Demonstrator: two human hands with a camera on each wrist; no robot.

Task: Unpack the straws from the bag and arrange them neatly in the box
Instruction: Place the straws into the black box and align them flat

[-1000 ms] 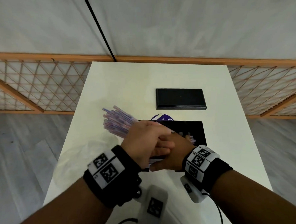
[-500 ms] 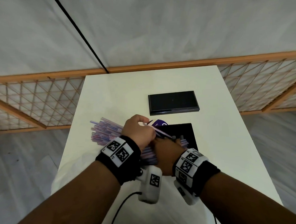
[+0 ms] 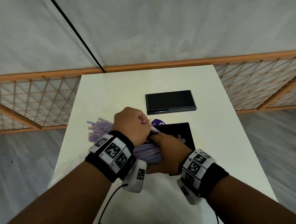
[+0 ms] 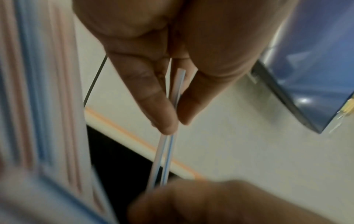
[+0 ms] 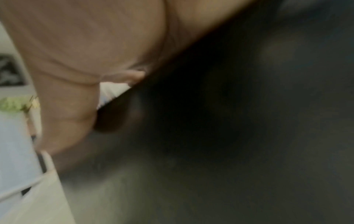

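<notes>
A thick bundle of pink- and blue-striped straws [image 3: 99, 131] lies slanted over the left part of the open black box [image 3: 185, 130]. My right hand [image 3: 161, 151] grips the bundle's near end, thumb underneath and fingers over the top. My left hand [image 3: 147, 125] hovers just above the bundle and pinches a thin striped straw [image 4: 168, 151] between thumb and forefinger [image 4: 164, 121]. That straw slants down towards my right hand [image 4: 210, 204]. The box's inside is mostly hidden by hands and straws. The right wrist view is dark and blurred, showing only the palm [image 5: 86, 37].
The black box lid [image 3: 170, 101] lies flat on the white table [image 3: 111, 97] behind the box. A purple piece of packaging [image 3: 157, 123] peeks out at the box's far left corner. An orange lattice railing [image 3: 35, 99] runs behind the table.
My left hand has lifted off the right hand and now pinches a single straw above the bundle. The bundle has dropped lower over the box, still held by the right hand.
</notes>
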